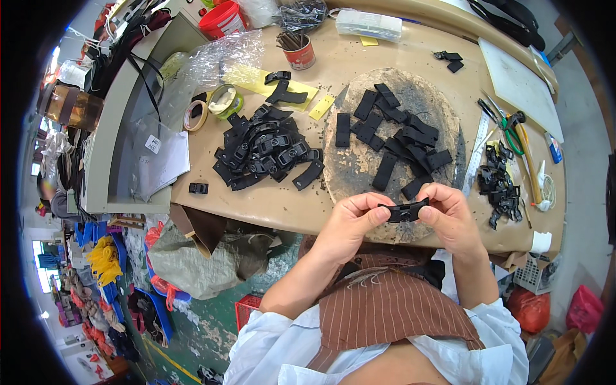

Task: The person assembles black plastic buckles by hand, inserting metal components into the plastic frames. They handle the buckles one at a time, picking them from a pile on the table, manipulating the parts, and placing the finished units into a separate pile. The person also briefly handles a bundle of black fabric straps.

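Note:
Between my hands, over the near edge of a round worn board (343, 170), is a short black strap with a buckle (404, 212). My left hand (356, 221) pinches its left end between thumb and fingers. At the right end, my right hand (451, 217) grips it the same way. Just beyond lie several flat black strap pieces (385, 171), scattered and overlapping on the board. To the left is a heap of black straps with buckles (266, 147). A pile of small black buckles (499, 186) lies on the right.
A hammer (529, 163), green-handled pliers (512, 135) and a steel ruler (476, 151) lie at the right. Further back stand a red tin of rods (299, 54) and a clear-lidded box (369, 25). A tape roll (195, 116) and green tin (224, 102) sit left, near a grey cabinet wall (119, 128).

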Demonstrator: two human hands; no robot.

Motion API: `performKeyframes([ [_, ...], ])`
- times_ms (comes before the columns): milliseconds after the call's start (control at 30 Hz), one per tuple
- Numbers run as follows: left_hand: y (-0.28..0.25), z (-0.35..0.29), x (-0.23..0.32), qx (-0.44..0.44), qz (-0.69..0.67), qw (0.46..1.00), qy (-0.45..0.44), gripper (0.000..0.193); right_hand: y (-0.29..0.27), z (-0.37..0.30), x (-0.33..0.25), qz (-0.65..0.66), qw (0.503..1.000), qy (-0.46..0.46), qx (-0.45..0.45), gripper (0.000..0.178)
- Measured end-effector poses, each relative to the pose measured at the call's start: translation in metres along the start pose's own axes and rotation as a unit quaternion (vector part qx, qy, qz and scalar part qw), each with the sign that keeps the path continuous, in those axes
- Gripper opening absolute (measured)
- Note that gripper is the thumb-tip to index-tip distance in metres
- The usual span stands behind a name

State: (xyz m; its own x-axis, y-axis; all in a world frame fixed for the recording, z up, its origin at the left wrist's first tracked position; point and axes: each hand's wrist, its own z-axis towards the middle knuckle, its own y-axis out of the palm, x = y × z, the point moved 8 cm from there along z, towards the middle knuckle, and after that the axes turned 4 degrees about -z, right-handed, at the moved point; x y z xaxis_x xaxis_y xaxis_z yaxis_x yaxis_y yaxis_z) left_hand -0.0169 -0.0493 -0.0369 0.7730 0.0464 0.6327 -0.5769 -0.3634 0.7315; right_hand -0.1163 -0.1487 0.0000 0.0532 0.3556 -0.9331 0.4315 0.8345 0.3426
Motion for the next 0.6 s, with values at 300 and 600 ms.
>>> performKeyframes([
  [300, 0.01, -0.016, 0.025, 0.041, 0.222, 0.956, 0.186, 0.01, 0.002, 0.005, -0.002, -0.041, 0.998, 0.03, 0.022, 0.01],
  [600, -0.014, -0.009, -0.02, 0.052, -0.132, 0.989, -0.037, 0.02, 0.012, -0.002, -0.015, -0.149, 0.981, -0.111, 0.048, 0.007],
])
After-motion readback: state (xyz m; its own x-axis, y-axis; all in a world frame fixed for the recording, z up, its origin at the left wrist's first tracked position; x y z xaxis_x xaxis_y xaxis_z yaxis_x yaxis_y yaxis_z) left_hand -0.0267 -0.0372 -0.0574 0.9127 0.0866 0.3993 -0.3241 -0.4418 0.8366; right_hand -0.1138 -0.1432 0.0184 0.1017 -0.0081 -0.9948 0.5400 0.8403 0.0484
